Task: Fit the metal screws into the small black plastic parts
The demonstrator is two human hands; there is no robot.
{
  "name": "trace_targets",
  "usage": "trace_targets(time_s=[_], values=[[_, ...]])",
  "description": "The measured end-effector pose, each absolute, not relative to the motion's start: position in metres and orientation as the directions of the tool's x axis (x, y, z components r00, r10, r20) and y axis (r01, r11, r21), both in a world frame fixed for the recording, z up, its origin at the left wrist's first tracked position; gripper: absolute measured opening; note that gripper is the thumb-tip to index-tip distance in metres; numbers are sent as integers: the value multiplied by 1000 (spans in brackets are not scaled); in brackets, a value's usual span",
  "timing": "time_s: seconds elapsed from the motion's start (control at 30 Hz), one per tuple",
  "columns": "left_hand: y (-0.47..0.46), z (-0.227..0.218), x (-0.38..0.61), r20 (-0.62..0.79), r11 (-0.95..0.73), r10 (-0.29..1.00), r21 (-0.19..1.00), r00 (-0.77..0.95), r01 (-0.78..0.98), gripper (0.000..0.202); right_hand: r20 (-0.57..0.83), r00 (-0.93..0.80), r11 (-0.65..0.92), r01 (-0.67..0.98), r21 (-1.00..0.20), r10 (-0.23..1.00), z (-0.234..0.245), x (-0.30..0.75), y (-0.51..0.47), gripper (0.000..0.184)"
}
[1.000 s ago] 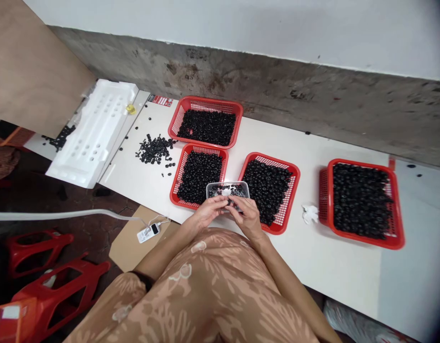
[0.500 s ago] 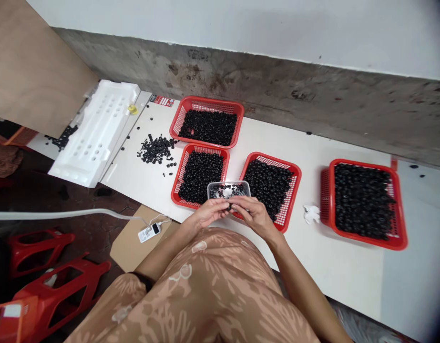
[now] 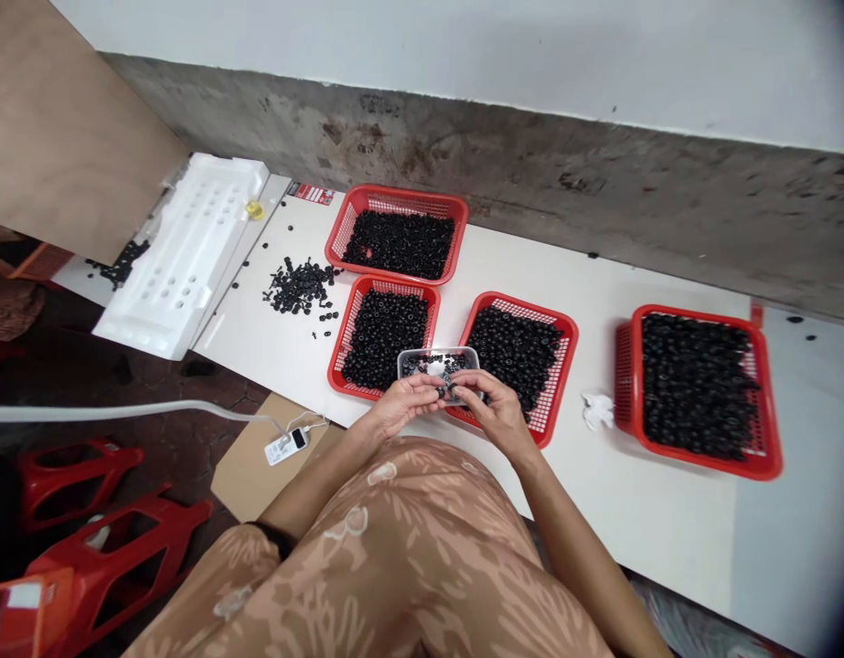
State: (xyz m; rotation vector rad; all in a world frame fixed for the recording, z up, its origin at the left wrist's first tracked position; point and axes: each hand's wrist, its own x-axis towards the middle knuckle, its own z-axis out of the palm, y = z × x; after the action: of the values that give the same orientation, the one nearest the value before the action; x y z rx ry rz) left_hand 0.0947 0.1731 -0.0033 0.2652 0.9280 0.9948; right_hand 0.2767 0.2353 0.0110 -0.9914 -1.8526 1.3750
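Black ring-shaped parts (image 3: pixel 432 366), too small to tell their material, lie in a clear rectangular plastic tub (image 3: pixel 437 354). The tub sits at the near edge of a white board (image 3: pixel 641 521), overlapping two baskets; whether they bear it cannot be told. Left hand (image 3: pixel 402 407): fingers curled and narrow, against the tub's near side, apparently to steady it. Right hand (image 3: pixel 496 416): fingertips (image 3: pixel 464 394) drawn narrow at the near rim; whether they hold a part cannot be told. Both hands stay low, close to the body.

Red plastic mesh baskets, each heaped with similar black parts: near-left (image 3: pixel 345 352), near-right (image 3: pixel 531 315), far (image 3: pixel 394 196), right (image 3: pixel 702 313). Their grouping keeps them within reach of the seated body. Loose black parts (image 3: pixel 298 286) lie left of the far basket. Crumpled white tissue (image 3: pixel 597 411) lies between the right-hand baskets. White polystyrene tray with round holes (image 3: pixel 185 256), far left.
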Motion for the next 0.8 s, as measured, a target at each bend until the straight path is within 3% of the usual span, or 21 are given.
trace_targets(time_s=[0.33, 0.63, 0.8], values=[[176, 6, 103, -456, 430, 888, 780, 56, -455, 50, 185, -626, 450, 296, -842, 757, 5, 275, 237, 13], [174, 2, 106, -516, 452, 857, 732, 19, -510, 47, 380, -688, 768, 428, -476, 618, 8, 275, 229, 26], [175, 1, 106, -493, 451, 869, 744, 50, -494, 41, 433, -643, 773, 479, -416, 631, 3, 272, 225, 24]])
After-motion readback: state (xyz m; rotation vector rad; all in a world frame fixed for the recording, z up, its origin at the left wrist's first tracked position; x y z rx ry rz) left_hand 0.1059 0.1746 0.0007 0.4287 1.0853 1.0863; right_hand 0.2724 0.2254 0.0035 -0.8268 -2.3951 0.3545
